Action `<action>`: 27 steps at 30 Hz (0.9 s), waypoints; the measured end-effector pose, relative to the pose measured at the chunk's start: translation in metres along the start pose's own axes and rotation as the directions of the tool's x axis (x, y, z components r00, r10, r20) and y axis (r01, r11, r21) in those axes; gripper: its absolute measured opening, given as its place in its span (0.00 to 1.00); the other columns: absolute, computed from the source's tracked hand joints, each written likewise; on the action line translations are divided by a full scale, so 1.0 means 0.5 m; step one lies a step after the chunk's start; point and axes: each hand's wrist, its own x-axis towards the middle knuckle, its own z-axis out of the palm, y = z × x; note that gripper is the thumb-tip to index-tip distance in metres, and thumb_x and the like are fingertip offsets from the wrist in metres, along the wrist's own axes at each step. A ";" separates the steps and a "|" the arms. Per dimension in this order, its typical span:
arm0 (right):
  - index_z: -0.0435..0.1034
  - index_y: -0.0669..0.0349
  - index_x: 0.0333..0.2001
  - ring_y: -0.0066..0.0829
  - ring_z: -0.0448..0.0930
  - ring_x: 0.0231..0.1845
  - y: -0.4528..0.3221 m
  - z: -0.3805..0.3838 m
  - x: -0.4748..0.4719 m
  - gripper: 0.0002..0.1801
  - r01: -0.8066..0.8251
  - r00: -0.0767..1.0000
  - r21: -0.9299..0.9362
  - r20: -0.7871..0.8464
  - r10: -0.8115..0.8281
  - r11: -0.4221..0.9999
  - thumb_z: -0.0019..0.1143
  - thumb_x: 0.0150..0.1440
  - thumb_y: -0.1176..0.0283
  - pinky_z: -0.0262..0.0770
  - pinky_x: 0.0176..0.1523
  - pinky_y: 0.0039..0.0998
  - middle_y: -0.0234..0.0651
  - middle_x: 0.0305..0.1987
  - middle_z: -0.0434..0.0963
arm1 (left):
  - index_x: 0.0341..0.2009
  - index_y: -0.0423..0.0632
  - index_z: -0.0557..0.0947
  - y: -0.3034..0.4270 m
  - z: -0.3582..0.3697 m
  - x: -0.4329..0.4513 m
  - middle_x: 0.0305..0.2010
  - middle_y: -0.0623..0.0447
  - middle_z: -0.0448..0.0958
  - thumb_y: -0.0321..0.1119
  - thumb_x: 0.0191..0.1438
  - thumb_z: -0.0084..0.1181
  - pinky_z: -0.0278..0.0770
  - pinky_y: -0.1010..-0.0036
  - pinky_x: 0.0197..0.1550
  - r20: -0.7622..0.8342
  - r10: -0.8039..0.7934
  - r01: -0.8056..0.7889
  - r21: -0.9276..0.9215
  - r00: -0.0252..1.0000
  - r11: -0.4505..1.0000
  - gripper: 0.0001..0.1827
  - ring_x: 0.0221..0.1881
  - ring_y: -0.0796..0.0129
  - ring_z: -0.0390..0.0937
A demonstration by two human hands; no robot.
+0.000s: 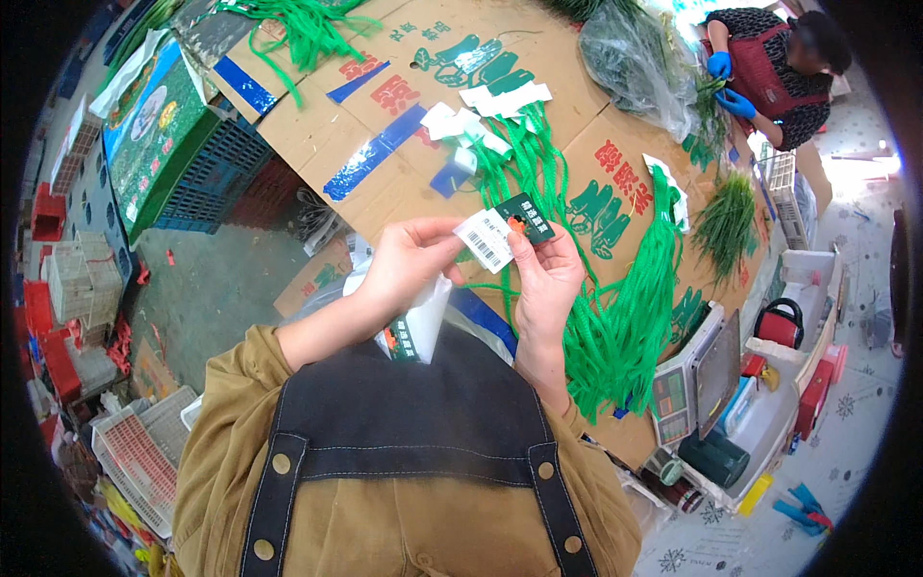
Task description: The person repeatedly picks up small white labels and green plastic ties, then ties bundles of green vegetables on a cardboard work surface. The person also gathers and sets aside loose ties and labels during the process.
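In front of my chest, my right hand (548,278) pinches a green-and-white printed label (487,239) with a barcode between thumb and fingers. My left hand (414,260) has its thumb and forefinger together at the label's left edge. Below the left hand hangs white label backing (430,317) with another green printed label (399,340) on it; its upper part is hidden by the hand and wrist. Just beyond my hands lie green mesh net bags (523,155), their ends covered with white tags (469,130). More green net bags (620,317) spread to the right.
Flattened cardboard (447,195) covers the table. A weighing scale (692,389) and a white foam box (775,404) of small items stand at right. Bundled green vegetables (727,223) lie near a co-worker (771,72) in blue gloves. Blue crates (209,180) stand at left.
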 end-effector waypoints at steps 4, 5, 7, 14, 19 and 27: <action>0.72 0.67 0.43 0.22 0.80 0.43 0.009 0.002 0.002 0.11 0.019 1.000 -0.012 -0.011 -0.019 1.000 0.61 0.56 0.84 0.75 0.50 0.24 0.37 0.44 0.81 | 0.52 0.36 0.79 0.001 0.004 -0.001 0.41 0.50 0.82 0.29 0.61 0.56 0.78 0.80 0.28 -0.002 0.004 -0.004 0.016 1.000 1.000 0.16 0.25 0.75 0.78; 0.72 0.66 0.43 0.21 0.80 0.42 0.011 0.004 0.002 0.11 0.027 0.999 -0.010 -0.018 -0.027 1.000 0.62 0.56 0.83 0.76 0.49 0.23 0.36 0.43 0.81 | 0.52 0.36 0.79 0.001 0.004 -0.001 0.42 0.50 0.82 0.29 0.61 0.56 0.78 0.80 0.28 -0.003 -0.013 0.013 0.009 1.000 1.000 0.16 0.25 0.75 0.78; 0.72 0.66 0.43 0.21 0.80 0.42 0.016 0.006 0.002 0.11 0.028 0.999 -0.032 -0.027 -0.029 0.999 0.62 0.55 0.83 0.76 0.49 0.22 0.36 0.43 0.81 | 0.52 0.37 0.80 0.000 0.003 -0.002 0.42 0.50 0.82 0.29 0.61 0.56 0.78 0.80 0.28 0.005 0.001 -0.001 -0.004 1.000 1.000 0.16 0.25 0.75 0.78; 0.71 0.68 0.46 0.22 0.80 0.46 0.029 0.011 -0.010 0.14 0.040 0.999 -0.114 -0.002 -0.041 0.993 0.60 0.56 0.85 0.75 0.52 0.24 0.36 0.47 0.80 | 0.49 0.38 0.81 -0.007 0.002 -0.005 0.36 0.53 0.82 0.30 0.58 0.61 0.74 0.82 0.27 0.003 0.024 -0.024 0.025 1.000 0.999 0.15 0.26 0.77 0.77; 0.69 0.70 0.53 0.29 0.78 0.51 0.018 0.024 -0.018 0.22 0.094 0.995 -0.270 -0.001 -0.098 0.958 0.64 0.53 0.83 0.75 0.54 0.29 0.43 0.50 0.77 | 0.42 0.40 0.82 -0.006 -0.002 0.005 0.31 0.55 0.81 0.32 0.57 0.63 0.72 0.82 0.25 -0.106 -0.035 0.046 0.110 0.994 0.993 0.11 0.25 0.78 0.76; 0.76 0.66 0.44 0.42 0.76 0.47 -0.031 0.036 -0.026 0.17 0.612 0.748 -0.726 0.404 -0.526 0.313 0.65 0.49 0.78 0.70 0.52 0.39 0.39 0.45 0.79 | 0.36 0.42 0.85 -0.003 -0.004 -0.001 0.27 0.56 0.80 0.33 0.55 0.64 0.71 0.82 0.29 -0.162 -0.019 0.011 -0.052 0.987 0.999 0.08 0.26 0.79 0.75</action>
